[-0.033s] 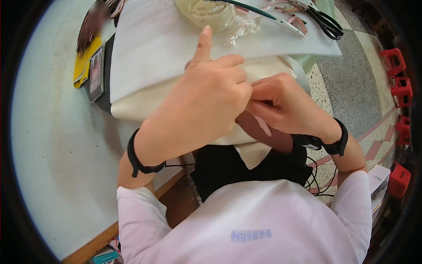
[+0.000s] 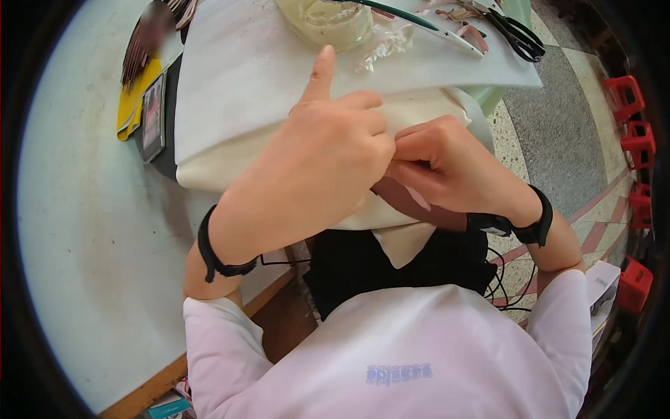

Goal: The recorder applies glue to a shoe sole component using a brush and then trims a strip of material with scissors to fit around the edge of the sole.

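A mauve-brown strip (image 2: 423, 209), which looks like leather, trails from between my hands toward my right wrist, its paler side showing in part. My left hand (image 2: 328, 150) is closed around its upper end, thumb pointing up and away from the other curled fingers. Pressed against it, my right hand (image 2: 443, 157) pinches with thumb and forefinger where the two hands meet. What lies right at the fingertips is hidden. Beneath both hands is a cream sheet (image 2: 244, 157), its pointed corner hanging over my dark lap.
Beyond lie a white sheet (image 2: 230, 70), a tub of cloudy pale paste (image 2: 335, 28), a green-and-white stick tool (image 2: 419, 22), black-handled scissors (image 2: 520, 36) and scraps (image 2: 387, 47). A phone (image 2: 153, 119) rests at left. Red stools (image 2: 623, 96) stand on the floor at right.
Both hands have shifted slightly to the left together, and the strip has moved a little with them. The grip looks the same.
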Motion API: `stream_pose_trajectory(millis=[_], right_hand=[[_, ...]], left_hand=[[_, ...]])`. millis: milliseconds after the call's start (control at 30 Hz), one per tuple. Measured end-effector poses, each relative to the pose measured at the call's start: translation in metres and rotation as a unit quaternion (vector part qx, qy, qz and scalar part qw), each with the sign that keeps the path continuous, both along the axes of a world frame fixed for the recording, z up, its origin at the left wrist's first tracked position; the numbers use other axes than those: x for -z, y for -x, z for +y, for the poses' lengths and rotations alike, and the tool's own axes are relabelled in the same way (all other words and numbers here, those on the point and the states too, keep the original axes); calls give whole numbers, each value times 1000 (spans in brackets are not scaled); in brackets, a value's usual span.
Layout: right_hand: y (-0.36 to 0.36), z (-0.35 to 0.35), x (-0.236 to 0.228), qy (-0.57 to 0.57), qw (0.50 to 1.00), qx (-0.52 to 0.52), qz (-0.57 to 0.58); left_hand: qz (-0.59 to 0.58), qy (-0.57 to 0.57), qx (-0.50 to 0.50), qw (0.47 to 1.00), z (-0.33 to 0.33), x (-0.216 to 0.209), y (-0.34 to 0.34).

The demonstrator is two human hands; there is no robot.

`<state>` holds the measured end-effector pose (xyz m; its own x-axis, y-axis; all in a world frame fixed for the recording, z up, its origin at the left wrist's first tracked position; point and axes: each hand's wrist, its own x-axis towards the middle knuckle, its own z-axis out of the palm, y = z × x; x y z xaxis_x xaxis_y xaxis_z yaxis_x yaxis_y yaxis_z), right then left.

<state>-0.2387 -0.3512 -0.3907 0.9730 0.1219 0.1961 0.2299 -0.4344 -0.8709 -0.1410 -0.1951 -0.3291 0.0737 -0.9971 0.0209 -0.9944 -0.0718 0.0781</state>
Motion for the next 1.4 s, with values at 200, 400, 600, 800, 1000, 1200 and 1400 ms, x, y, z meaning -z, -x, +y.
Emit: stream_pose_trajectory(millis=[200, 400, 600, 800, 1000, 1200, 1400], right_hand=[[-4, -3, -10, 70, 996, -51, -37], [32, -26, -66, 131, 965, 178, -139], [111, -8, -39, -199, 917, 331, 101], [103, -3, -1, -456, 836, 291, 93], [100, -10, 3, -531, 806, 258, 33], [91, -9, 6, -581, 766, 273, 38], [89, -14, 8, -593, 760, 264, 26]], left_hand=[[21, 16, 50, 998, 6, 0, -4], [77, 174, -25, 981, 30, 11, 4], [69, 283, -75, 954, 29, 27, 31], [58, 365, -75, 926, 11, 46, 50], [0, 408, -44, 912, 0, 48, 54], [26, 403, -55, 913, -8, 55, 55], [42, 416, -63, 906, -16, 67, 53]])
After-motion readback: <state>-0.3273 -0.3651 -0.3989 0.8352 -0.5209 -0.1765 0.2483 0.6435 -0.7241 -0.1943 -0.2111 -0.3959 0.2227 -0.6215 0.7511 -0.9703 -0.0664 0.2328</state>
